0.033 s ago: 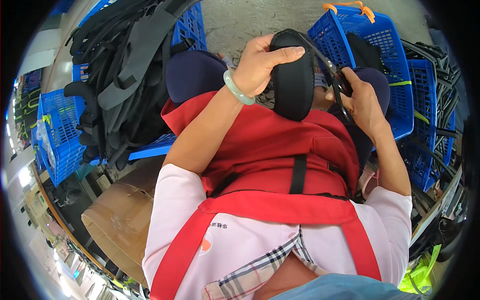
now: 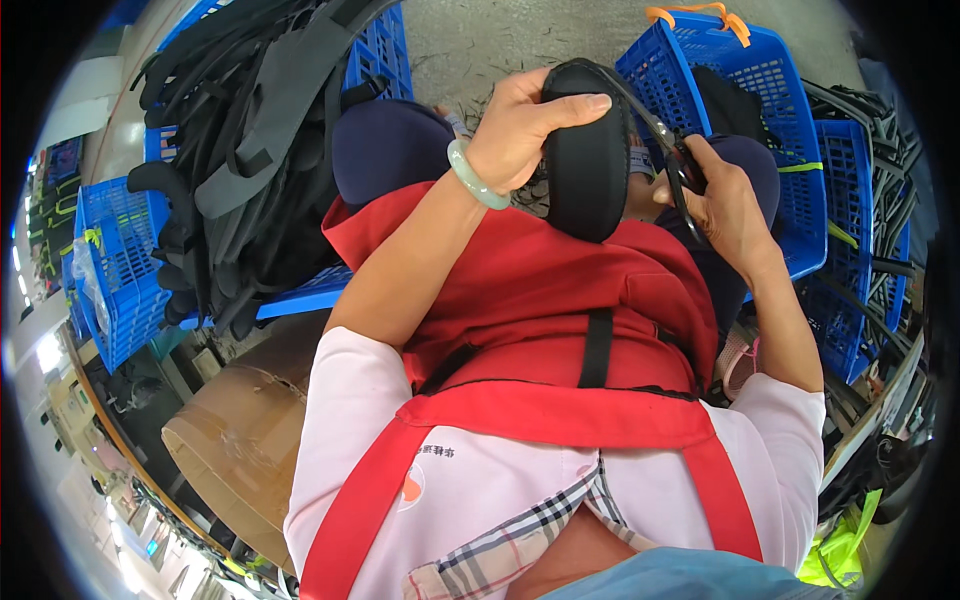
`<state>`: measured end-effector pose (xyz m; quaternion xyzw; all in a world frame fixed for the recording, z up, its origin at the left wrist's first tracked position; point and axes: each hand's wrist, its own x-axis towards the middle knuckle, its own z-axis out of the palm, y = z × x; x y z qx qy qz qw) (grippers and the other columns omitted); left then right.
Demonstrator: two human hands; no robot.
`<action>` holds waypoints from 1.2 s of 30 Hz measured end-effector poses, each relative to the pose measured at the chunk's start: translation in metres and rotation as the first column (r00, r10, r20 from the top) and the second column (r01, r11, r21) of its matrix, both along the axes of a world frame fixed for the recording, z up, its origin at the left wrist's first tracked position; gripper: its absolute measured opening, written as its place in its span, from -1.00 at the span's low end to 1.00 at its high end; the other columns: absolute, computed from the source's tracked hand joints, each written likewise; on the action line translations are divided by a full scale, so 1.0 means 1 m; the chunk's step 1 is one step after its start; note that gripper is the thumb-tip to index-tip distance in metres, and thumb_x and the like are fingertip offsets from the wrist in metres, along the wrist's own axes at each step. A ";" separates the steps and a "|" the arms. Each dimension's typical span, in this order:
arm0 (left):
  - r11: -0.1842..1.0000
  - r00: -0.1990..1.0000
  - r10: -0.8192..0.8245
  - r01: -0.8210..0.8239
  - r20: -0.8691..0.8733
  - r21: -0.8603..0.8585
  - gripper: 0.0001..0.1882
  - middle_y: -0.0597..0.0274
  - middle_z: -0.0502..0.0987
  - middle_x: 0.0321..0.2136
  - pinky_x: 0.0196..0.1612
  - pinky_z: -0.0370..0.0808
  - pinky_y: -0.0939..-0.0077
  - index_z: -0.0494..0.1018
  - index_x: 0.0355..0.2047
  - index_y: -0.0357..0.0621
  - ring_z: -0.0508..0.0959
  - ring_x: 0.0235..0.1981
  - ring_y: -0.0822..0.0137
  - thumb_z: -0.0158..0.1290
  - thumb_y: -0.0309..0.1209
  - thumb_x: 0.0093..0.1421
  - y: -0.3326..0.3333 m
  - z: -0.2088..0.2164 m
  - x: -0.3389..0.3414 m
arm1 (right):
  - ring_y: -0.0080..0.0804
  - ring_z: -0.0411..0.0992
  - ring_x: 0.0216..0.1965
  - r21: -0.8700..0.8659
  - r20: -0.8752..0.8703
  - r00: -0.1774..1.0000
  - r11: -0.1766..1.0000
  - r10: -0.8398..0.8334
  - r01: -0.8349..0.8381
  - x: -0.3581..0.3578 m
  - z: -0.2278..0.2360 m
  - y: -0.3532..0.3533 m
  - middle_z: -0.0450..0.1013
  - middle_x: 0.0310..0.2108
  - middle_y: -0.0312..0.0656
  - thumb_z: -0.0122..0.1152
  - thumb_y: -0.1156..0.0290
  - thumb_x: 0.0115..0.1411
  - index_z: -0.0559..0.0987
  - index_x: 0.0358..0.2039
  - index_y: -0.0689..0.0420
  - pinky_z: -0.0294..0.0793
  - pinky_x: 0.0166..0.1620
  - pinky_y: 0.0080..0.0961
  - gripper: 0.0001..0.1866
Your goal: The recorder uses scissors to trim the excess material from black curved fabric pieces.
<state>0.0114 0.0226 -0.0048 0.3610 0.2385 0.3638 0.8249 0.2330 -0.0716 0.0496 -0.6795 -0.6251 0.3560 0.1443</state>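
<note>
My left hand (image 2: pixel 520 130) grips the upper part of a black padded strap piece (image 2: pixel 586 185), thumb across its face and the fingers hidden behind. The piece is rounded at both visible ends, with a stitched edge along its right side. My right hand (image 2: pixel 730 200) holds black-handled scissors (image 2: pixel 668 140). Their blades point up and to the left, lying along the piece's upper right edge. Whether the blade tips touch the edge I cannot tell. Below the piece lies the red apron (image 2: pixel 530 290) over my lap.
At the left, blue crates (image 2: pixel 118 270) carry a heap of black straps (image 2: pixel 270 130). A blue basket (image 2: pixel 770 90) with black pieces stands by my right knee, beside another crate (image 2: pixel 845 150) of dark strips. A cardboard box (image 2: pixel 245 430) sits lower left. Dark scraps litter the floor (image 2: pixel 475 45).
</note>
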 end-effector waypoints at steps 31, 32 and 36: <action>0.920 0.918 -0.377 0.387 -0.123 0.063 -0.70 0.25 0.58 -0.25 -0.09 0.48 0.63 0.47 -0.10 -0.34 0.55 -0.25 0.51 0.15 -0.54 0.14 -0.019 -0.010 0.011 | -0.12 0.04 -0.51 -0.052 0.190 0.919 0.938 0.346 -0.343 0.032 0.043 0.010 0.09 -0.60 -0.06 0.41 0.07 -0.08 0.29 -0.34 0.25 0.18 -0.42 -0.31 -0.41; 0.912 0.906 -0.392 0.405 -0.159 0.061 -0.69 0.24 0.58 -0.24 -0.08 0.48 0.63 0.46 -0.08 -0.34 0.55 -0.24 0.51 0.15 -0.54 0.14 -0.020 -0.012 0.011 | -0.11 0.04 -0.51 -0.091 0.201 0.912 0.934 0.357 -0.346 0.034 0.042 0.013 0.10 -0.60 -0.06 0.41 0.09 -0.09 0.29 -0.34 0.25 0.18 -0.42 -0.30 -0.42; 0.925 0.922 -0.375 0.380 -0.101 0.032 -0.70 0.25 0.59 -0.35 -0.26 0.52 0.62 0.51 -0.19 -0.33 0.55 -0.38 0.50 0.24 -0.50 0.06 -0.025 -0.015 0.016 | 0.07 0.15 -0.53 -0.132 0.238 0.879 0.910 0.413 -0.392 0.043 0.039 0.018 0.19 -0.66 -0.01 0.40 0.04 -0.06 0.36 -0.27 0.24 0.21 -0.45 -0.23 -0.41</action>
